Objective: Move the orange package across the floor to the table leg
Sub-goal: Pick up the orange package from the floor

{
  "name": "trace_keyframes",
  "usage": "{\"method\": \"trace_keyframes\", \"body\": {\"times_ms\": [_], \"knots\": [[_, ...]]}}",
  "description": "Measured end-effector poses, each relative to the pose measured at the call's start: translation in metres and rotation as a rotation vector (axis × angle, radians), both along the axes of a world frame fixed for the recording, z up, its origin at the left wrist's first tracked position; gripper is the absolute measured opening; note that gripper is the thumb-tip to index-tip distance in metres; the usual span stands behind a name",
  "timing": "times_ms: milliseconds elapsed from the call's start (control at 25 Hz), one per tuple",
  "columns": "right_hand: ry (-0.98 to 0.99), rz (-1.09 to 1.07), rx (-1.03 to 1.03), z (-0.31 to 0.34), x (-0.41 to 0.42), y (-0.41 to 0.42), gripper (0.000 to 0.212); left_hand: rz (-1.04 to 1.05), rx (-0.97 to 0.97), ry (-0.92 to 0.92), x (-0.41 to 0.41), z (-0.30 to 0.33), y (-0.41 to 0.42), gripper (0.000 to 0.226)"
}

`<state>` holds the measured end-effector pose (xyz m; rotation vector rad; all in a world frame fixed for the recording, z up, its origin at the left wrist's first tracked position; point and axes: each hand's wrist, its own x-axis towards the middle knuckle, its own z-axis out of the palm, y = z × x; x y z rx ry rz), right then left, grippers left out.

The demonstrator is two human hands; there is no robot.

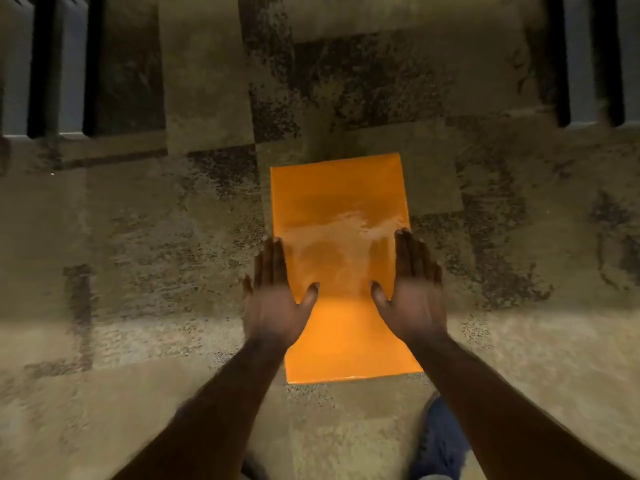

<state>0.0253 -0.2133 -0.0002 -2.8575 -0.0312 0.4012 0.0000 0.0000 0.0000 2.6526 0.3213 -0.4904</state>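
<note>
The orange package (337, 202) lies flat on the patterned carpet in the middle of the view, its long side pointing away from me. My left hand (277, 292) presses against its left edge, fingers stretched forward, thumb lying on the top face. Mirroring it on the right edge is my right hand (414, 289), thumb also on top. The package is held between the two hands. Grey table legs stand at the far left (71, 64) and far right (581, 60), well beyond the package.
Tan carpet (138, 271) with dark blotchy squares covers the whole floor. Dark gaps run between the grey legs at both top corners. A knee in blue jeans (443, 441) shows at the bottom edge, right of centre.
</note>
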Motion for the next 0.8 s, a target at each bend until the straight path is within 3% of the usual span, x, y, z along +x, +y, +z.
{"method": "trace_keyframes", "body": {"times_ms": [160, 320, 480, 640, 800], "knots": [[0.127, -0.146, 0.054, -0.023, -0.006, -0.013, 0.094, 0.137, -0.045, 0.136, -0.008, -0.022, 0.018, 0.106], [0.167, -0.227, 0.164, -0.033, -0.004, -0.02, 0.11, 0.21, -0.267, 0.248, -0.016, -0.043, 0.019, 0.108], [0.286, -0.45, 0.3, -0.046, -0.005, -0.02, 0.12, 0.383, -0.44, 0.271, -0.018, -0.058, 0.013, 0.084], [0.278, -0.647, 0.441, -0.05, -0.009, -0.017, 0.089, 0.6, -0.583, 0.262, -0.015, -0.059, 0.006, 0.068], [0.247, -0.679, 0.48, -0.034, -0.024, -0.001, 0.08, 0.641, -0.666, 0.268, -0.017, -0.042, 0.025, 0.066]]}}
